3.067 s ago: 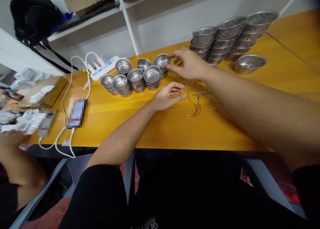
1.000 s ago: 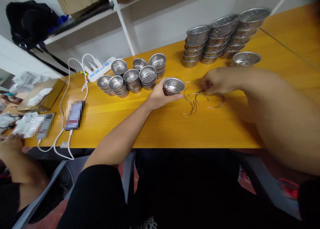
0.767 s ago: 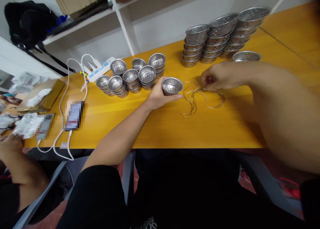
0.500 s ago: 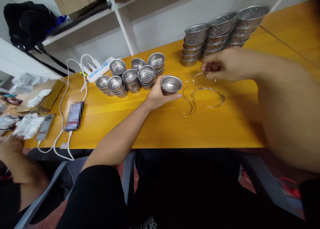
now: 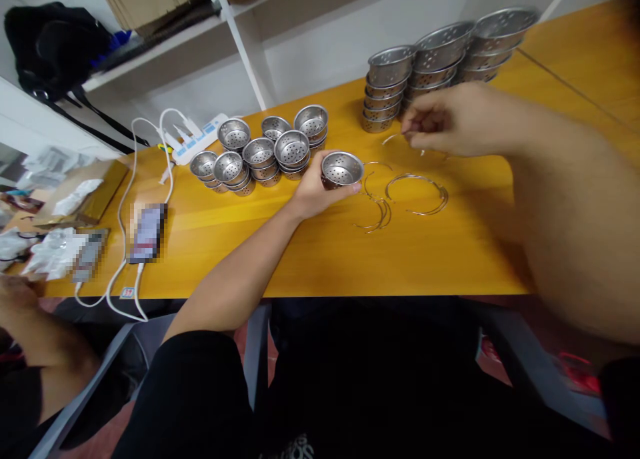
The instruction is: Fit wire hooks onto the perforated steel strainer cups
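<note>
Cup [image 5: 343, 169] is in L hand [image 5: 317, 189], mouth up & roughly level, just right of the small cups [image 5: 292, 153]. Thumb runs along its near side, rest of hand wraps its left/far side, so grip is closed round it. Whether base touches table [image 5: 325, 259]: can't tell. R hand [image 5: 435, 122] has a narrow fingertip pinch on a wire [image 5: 391, 139], curved end poking out; too blurred to say if it's just 1 pc.

Main risk IMO: wire twists or slips in the pinch, b/c it's thin, prob. springy, & only fingertips have it. Cup cd. turn too if pushed hard on 1 side, since L hand only cradles part of the wall.

Snag risk: loose wires [image 5: 415, 176] lie overlapping below R hand, so a low pass cd. hook one & drag others. One lies w/ an end right by cup's rim; sliding cup right might catch it.

Knock risk: R hand is close to the tall stacks [image 5: 387, 75], gap unclear; a knuckle bump cd. tip them, as they're several cups high & look merely nested. Same for small cups if L hand swings back/left, tho they're lower, so prob. steadier.
</note>
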{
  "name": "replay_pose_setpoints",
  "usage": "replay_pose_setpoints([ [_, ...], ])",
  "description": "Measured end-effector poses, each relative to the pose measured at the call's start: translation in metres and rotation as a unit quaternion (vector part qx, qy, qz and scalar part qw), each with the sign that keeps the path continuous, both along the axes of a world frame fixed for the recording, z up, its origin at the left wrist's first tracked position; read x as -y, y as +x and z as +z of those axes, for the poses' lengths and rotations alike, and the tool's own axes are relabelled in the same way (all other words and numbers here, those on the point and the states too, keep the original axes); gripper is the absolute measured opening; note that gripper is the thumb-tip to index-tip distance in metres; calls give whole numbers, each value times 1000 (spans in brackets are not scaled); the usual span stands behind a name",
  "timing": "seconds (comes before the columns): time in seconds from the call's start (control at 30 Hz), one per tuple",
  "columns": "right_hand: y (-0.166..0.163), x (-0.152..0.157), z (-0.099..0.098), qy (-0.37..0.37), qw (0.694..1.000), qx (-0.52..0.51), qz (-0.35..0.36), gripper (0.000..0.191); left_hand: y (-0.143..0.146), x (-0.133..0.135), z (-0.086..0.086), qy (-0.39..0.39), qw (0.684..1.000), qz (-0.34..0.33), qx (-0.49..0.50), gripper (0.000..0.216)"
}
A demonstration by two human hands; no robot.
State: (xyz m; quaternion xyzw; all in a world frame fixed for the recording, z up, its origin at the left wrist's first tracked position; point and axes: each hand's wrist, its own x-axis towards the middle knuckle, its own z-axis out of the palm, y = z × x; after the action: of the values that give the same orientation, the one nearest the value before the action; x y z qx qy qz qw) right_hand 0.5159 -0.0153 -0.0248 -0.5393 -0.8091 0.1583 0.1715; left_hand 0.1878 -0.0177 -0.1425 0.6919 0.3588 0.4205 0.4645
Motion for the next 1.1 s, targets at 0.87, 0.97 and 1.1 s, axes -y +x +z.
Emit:
replay_pose_setpoints([
  [0.87, -68, 19, -30, 38, 996, -79, 25, 40, -1, -4, -4, 28, 1000, -2, 5, 102],
  [0.97, -71, 16, -36, 55, 994, -95, 11, 32, 0, -7, -7, 37, 999, -11, 7, 109],
  [1.1, -82, 18, -38, 68, 986, -149, -14, 13, 1, -7, -10, 40, 999, -16, 2, 114],
])
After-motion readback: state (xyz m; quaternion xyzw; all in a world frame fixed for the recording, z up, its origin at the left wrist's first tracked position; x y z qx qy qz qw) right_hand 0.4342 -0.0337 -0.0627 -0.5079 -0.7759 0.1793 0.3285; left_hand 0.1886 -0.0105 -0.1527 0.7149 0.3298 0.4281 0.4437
